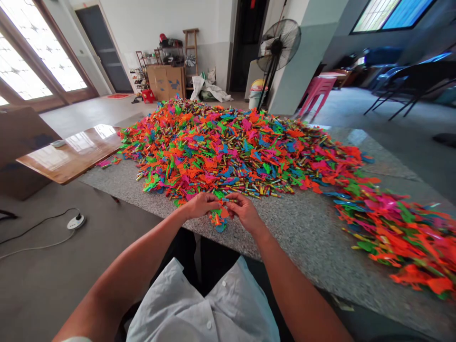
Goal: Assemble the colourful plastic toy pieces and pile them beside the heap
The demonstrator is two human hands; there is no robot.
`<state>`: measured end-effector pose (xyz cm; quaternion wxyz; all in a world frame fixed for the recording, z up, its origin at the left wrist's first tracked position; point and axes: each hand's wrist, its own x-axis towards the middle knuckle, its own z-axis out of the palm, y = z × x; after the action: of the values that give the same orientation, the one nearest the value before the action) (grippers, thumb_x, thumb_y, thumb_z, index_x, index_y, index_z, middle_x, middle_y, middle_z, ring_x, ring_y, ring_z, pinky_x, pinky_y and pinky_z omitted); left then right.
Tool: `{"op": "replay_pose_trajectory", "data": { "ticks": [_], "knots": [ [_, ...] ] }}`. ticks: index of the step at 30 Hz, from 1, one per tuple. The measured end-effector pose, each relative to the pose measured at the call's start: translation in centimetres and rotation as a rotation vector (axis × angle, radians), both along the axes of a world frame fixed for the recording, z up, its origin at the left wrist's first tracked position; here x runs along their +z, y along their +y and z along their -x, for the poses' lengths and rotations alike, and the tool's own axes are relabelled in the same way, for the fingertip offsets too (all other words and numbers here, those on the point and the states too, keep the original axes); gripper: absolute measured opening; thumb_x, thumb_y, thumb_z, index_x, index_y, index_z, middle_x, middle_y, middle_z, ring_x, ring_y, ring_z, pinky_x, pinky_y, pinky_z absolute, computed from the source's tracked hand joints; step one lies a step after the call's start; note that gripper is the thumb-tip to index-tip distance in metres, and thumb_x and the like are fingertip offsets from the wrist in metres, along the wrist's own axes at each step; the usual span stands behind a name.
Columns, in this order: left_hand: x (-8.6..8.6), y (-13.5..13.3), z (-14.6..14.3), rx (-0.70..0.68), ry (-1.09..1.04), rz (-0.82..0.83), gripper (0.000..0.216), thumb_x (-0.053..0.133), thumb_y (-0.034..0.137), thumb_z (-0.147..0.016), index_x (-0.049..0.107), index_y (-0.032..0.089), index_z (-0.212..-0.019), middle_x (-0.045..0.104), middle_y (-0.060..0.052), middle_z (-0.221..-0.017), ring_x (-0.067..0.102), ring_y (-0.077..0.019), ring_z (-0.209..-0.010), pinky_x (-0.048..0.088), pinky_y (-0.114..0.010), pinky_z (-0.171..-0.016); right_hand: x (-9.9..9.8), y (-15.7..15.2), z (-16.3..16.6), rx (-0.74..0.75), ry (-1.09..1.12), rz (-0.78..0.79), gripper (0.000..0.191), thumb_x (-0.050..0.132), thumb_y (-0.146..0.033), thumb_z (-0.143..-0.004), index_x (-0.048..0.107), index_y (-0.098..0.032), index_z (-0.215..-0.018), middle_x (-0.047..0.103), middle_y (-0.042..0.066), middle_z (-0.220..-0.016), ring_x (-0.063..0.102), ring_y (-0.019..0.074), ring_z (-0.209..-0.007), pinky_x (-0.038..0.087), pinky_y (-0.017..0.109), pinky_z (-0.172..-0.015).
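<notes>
Near the front edge of the stone tabletop, my left hand (202, 205) and my right hand (245, 212) meet with pinched fingers. The right fingertips grip a small striped stick (230, 200), which looks like a thin crayon or tube. My left fingers are closed at a small orange plastic piece (223, 202), partly covered by the fingers. Just below the hands lies a little cluster of orange, green and blue plastic shapes (218, 219). Beyond them rises a large heap of bright flat plastic shapes mixed with striped sticks (221, 147).
Another pile of plastic shapes (402, 232) spreads along the right of the stone table (285, 228). A wooden board (81, 154) adjoins the left side. Behind stand a fan (277, 46), pink stools (318, 92) and a cardboard box (166, 81). A power strip (76, 221) lies on the floor.
</notes>
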<state>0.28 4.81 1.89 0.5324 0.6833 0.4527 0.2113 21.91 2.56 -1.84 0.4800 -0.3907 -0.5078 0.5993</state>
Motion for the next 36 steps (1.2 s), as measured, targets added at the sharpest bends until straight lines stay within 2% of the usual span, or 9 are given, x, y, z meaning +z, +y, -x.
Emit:
{"op": "replay_pose_trajectory", "data": {
  "ticks": [7, 13, 20, 22, 26, 30, 32, 36],
  "knots": [
    [-0.6, 0.4, 0.3, -0.013, -0.079, 0.115, 0.034, 0.073, 0.050, -0.081, 0.073, 0.017, -0.087, 0.052, 0.005, -0.062, 0.042, -0.0084, -0.051, 0.033, -0.023, -0.050, 0.4, -0.2, -0.8, 0.042, -0.077, -0.037, 0.027, 0.079, -0.039, -0.080, 0.069, -0.024, -0.099, 0.063, -0.005, -0.065, 0.056, 0.0142, -0.054, 0.047, 0.028, -0.055],
    [-0.7, 0.5, 0.4, -0.037, -0.017, 0.052, 0.038, 0.072, 0.052, -0.081, 0.076, 0.016, -0.091, 0.053, 0.005, -0.061, 0.045, -0.0092, -0.052, 0.035, -0.023, -0.051, 0.7, -0.4, -1.4, 0.063, -0.199, -0.105, 0.021, 0.078, -0.036, -0.083, 0.071, -0.023, -0.099, 0.064, -0.005, -0.069, 0.058, 0.0136, -0.059, 0.046, 0.027, -0.058],
    [-0.2, -0.2, -0.2, -0.071, 0.009, 0.010, 0.045, 0.073, 0.057, -0.084, 0.076, 0.014, -0.096, 0.055, 0.004, -0.059, 0.045, -0.0084, -0.049, 0.032, -0.022, -0.047, -0.1, -0.6, -2.4, 0.129, -0.121, -0.036, 0.029, 0.083, -0.038, -0.078, 0.072, -0.022, -0.100, 0.066, -0.004, -0.074, 0.060, 0.0140, -0.060, 0.050, 0.029, -0.061],
    [-0.4, -0.4, -0.3, -0.088, 0.016, 0.000, 0.045, 0.073, 0.058, -0.084, 0.076, 0.014, -0.095, 0.055, 0.004, -0.058, 0.046, -0.0084, -0.048, 0.034, -0.022, -0.047, -0.1, -1.3, -2.6, 0.098, -0.186, -0.070, 0.025, 0.080, -0.037, -0.081, 0.074, -0.022, -0.100, 0.068, -0.003, -0.074, 0.060, 0.0149, -0.062, 0.049, 0.029, -0.062],
    [-1.2, -0.5, -0.7, -0.122, -0.046, 0.102, 0.048, 0.075, 0.060, -0.083, 0.075, 0.015, -0.096, 0.061, 0.002, -0.066, 0.051, -0.0093, -0.050, 0.042, -0.022, -0.048, 0.2, -3.1, -2.9, 0.025, -0.401, -0.208, 0.015, 0.073, -0.032, -0.087, 0.078, -0.025, -0.100, 0.074, 0.001, -0.083, 0.063, 0.0171, -0.072, 0.049, 0.029, -0.068],
    [-1.5, -0.6, -1.2, -0.158, -0.053, 0.153, 0.048, 0.078, 0.061, -0.080, 0.076, 0.015, -0.093, 0.062, 0.001, -0.065, 0.053, -0.0103, -0.050, 0.045, -0.023, -0.048, -0.2, -4.3, -3.4, 0.052, -0.291, -0.078, 0.018, 0.076, -0.036, -0.086, 0.076, -0.025, -0.099, 0.070, -0.001, -0.076, 0.060, 0.0159, -0.065, 0.050, 0.029, -0.064],
    [-1.6, -0.7, -1.7, -0.186, -0.024, 0.151, 0.046, 0.078, 0.060, -0.080, 0.077, 0.015, -0.093, 0.062, 0.001, -0.063, 0.053, -0.0103, -0.048, 0.043, -0.023, -0.047, -0.6, -4.7, -3.7, 0.081, -0.213, 0.001, 0.023, 0.078, -0.039, -0.083, 0.074, -0.023, -0.099, 0.072, 0.000, -0.080, 0.061, 0.0156, -0.065, 0.052, 0.029, -0.064],
    [-2.3, -0.2, -2.6, -0.195, 0.042, 0.120, 0.040, 0.074, 0.053, -0.084, 0.078, 0.016, -0.100, 0.068, 0.000, -0.069, 0.058, -0.0123, -0.052, 0.044, -0.023, -0.049, -1.6, -4.9, -4.8, 0.103, -0.267, 0.046, 0.026, 0.079, -0.040, -0.081, 0.075, -0.023, -0.100, 0.076, 0.002, -0.089, 0.065, 0.0165, -0.071, 0.053, 0.028, -0.064]
  ]
}}
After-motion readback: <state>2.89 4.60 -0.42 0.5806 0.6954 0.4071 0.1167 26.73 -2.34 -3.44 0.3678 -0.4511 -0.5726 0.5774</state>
